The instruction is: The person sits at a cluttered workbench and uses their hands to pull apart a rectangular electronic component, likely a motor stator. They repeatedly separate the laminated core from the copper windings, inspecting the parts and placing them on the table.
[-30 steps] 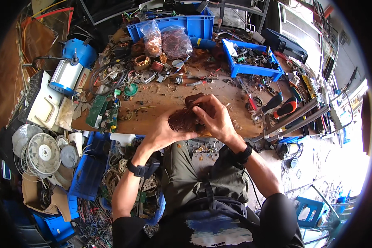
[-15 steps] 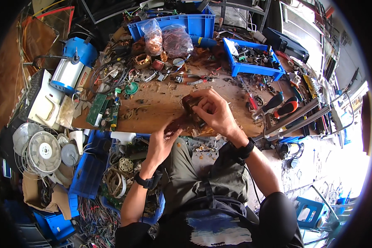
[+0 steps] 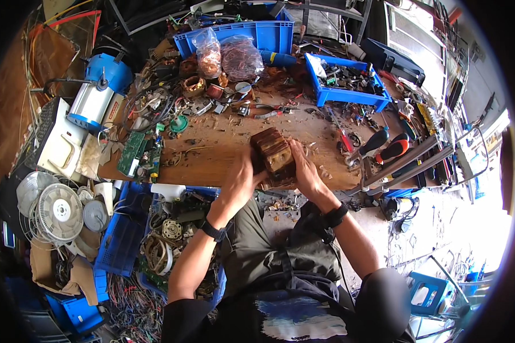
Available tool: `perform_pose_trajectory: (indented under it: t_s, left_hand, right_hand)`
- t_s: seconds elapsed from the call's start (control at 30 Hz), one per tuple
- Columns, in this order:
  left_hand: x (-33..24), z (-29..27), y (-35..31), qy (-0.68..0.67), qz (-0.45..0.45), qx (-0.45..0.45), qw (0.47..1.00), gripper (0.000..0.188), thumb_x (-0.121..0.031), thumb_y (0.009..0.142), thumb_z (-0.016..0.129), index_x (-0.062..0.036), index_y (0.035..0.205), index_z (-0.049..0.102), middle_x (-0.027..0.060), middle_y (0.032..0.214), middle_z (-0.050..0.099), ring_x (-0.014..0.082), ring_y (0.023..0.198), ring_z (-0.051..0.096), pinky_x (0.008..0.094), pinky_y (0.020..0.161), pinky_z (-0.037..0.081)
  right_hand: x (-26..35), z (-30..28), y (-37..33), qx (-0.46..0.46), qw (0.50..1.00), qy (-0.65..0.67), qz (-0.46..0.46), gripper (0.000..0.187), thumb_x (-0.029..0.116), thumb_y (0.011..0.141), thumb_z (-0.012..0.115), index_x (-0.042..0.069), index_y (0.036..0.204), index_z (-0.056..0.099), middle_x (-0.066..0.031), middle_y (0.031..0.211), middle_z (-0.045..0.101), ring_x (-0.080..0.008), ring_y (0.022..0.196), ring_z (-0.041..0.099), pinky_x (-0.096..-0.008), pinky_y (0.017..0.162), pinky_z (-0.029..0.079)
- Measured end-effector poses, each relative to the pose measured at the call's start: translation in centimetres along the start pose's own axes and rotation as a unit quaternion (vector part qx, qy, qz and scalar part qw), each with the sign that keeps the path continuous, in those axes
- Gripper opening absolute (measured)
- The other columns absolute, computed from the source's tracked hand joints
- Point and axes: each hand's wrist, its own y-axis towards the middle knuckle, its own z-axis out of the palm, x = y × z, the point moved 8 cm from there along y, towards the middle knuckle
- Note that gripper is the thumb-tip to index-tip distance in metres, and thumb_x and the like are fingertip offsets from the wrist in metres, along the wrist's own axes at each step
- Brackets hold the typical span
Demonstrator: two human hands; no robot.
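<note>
Near the front edge of the workbench, a blocky brown transformer [image 3: 272,150] with a ridged dark side and a tan face is held between my two hands. My left hand [image 3: 237,182] is closed against its left and lower side, slightly blurred by motion. On the other side, my right hand [image 3: 308,175] grips the block with fingers along its right edge. The palms and the underside of the block hide part of the grip. Small tan scraps [image 3: 324,171] lie on the wood just right of my right hand.
Pliers [image 3: 267,111], a green circuit board [image 3: 136,153] and screwdrivers [image 3: 393,148] lie around the wooden bench [image 3: 206,151]. A blue tray [image 3: 349,94] of parts and bags of copper wire [image 3: 241,59] stand behind. A metal frame [image 3: 406,168] juts in at right.
The transformer has been turned, so its tan face now shows. My right hand moved from above it to its right side; my left hand came up against its left side.
</note>
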Motion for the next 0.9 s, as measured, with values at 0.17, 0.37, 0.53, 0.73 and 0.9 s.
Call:
perform_pose_trajectory:
  t_s: [0.17, 0.37, 0.53, 0.73, 0.9]
  left_hand:
    - [-1.4, -5.3, -1.1, -0.003, -0.093, -0.042, 0.995, 0.088, -0.024, 0.080, 0.098, -0.0045, 0.142, 0.039, 0.0187, 0.134, 0.048, 0.0332, 0.125, 0.056, 0.0503, 0.108, 0.049]
    - [-1.7, -5.6, -5.5, -0.120, -0.188, -0.092, 0.971, 0.015, 0.005, 0.096, 0.078, 0.0032, 0.110, 0.074, 0.0111, 0.099, 0.077, 0.0123, 0.088, 0.073, 0.0294, 0.079, 0.060]
    - [1.4, -1.6, -3.3, -0.223, -0.218, -0.093, 0.945, 0.014, 0.002, 0.098, 0.077, 0.0039, 0.112, 0.080, 0.0083, 0.104, 0.081, 0.0103, 0.092, 0.072, 0.0261, 0.085, 0.059]
    - [2.2, 0.4, -0.7, -0.329, -0.263, -0.048, 0.906, 0.017, -0.005, 0.101, 0.076, 0.0037, 0.116, 0.078, 0.0093, 0.104, 0.081, 0.0121, 0.092, 0.074, 0.0278, 0.085, 0.061]
    - [2.6, 2.2, -1.3, -0.490, -0.230, -0.112, 0.833, 0.017, -0.003, 0.105, 0.070, 0.0005, 0.122, 0.070, 0.0109, 0.114, 0.078, 0.0134, 0.098, 0.074, 0.0293, 0.083, 0.063]
  right_hand:
    - [0.2, -0.5, 0.5, -0.010, 0.997, 0.062, -0.044, 0.064, 0.052, 0.119, 0.034, 0.001, 0.154, 0.048, -0.0169, 0.149, 0.058, -0.0225, 0.140, 0.052, -0.0360, 0.119, 0.040]
    - [-1.7, -0.3, 0.0, -0.047, 0.997, 0.065, -0.010, 0.058, 0.047, 0.120, 0.034, 0.001, 0.154, 0.049, -0.0168, 0.147, 0.058, -0.0246, 0.141, 0.052, -0.0357, 0.119, 0.038]
    - [2.1, -0.5, -0.6, 0.053, 0.991, 0.122, -0.018, 0.061, 0.047, 0.120, 0.028, 0.003, 0.158, 0.048, -0.0139, 0.152, 0.058, -0.0249, 0.142, 0.053, -0.0395, 0.122, 0.039]
    - [-0.2, -2.5, -0.2, 0.130, 0.939, 0.314, 0.054, 0.049, 0.027, 0.116, 0.039, 0.004, 0.158, 0.051, -0.0128, 0.154, 0.058, -0.0211, 0.141, 0.054, -0.0382, 0.118, 0.043]
    - [1.6, -4.7, 1.5, 0.113, 0.993, -0.016, -0.015, 0.033, 0.017, 0.110, 0.064, 0.003, 0.139, 0.068, -0.0111, 0.139, 0.070, -0.0156, 0.123, 0.065, -0.0329, 0.104, 0.053]
